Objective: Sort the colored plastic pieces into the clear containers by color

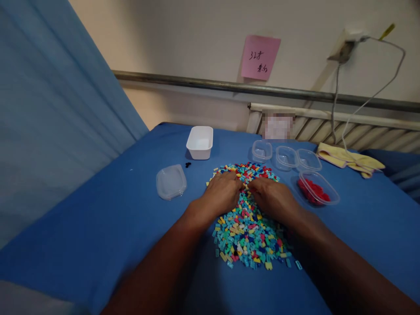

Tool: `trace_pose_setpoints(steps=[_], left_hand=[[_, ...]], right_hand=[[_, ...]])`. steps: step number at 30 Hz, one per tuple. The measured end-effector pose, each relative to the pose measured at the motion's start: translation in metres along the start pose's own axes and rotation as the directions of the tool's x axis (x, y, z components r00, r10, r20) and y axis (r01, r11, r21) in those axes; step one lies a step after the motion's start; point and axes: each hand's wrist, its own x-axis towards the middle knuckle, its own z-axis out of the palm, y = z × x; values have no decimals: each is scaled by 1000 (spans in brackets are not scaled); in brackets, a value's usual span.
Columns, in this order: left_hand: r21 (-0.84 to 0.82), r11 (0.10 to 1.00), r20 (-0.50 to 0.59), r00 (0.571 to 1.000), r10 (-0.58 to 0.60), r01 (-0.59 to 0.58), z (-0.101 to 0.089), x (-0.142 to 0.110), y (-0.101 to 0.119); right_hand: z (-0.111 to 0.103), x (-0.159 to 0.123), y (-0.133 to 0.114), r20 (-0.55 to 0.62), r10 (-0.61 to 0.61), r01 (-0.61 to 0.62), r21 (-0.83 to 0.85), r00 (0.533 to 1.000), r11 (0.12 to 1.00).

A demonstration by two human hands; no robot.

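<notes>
A broad pile of small multicoloured toy bricks (244, 236) is spread over the blue cloth in front of me. My left hand (225, 190) rests in the upper left of the pile, its fingers curled down among the bricks. Opposite it, my right hand (271, 197) lies with fingers bent in the upper right part. The thumb sides of both hands face each other across a narrow gap, with bricks between them. Whatever the fingertips hold is hidden. To the right of my right hand, a clear plastic container (334, 194) holds red bricks (313, 190).
Beyond the pile stand three clear containers (262, 151) and a white tub (199, 153). Stacked clear lids (171, 181) lie left, near a few black pieces (188, 165). A yellow cloth (349, 159) and a hanging cable (377, 92) are at right; a blue curtain (59, 109) hangs left.
</notes>
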Motion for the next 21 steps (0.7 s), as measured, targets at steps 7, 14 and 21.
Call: trace_pose_setpoints(steps=[7,14,21], left_hand=[[28,998,3,999,52,-52,-4,0,2],[45,993,16,994,112,-112,-4,8,-1],[49,990,35,991,132,-134,-9,8,-4]], right_hand=[[3,-52,20,35,347,-181,900,937,398],[2,-65,37,301,375,-157,916,877,-369],[0,-64,38,390,312,-221,859,866,-462]])
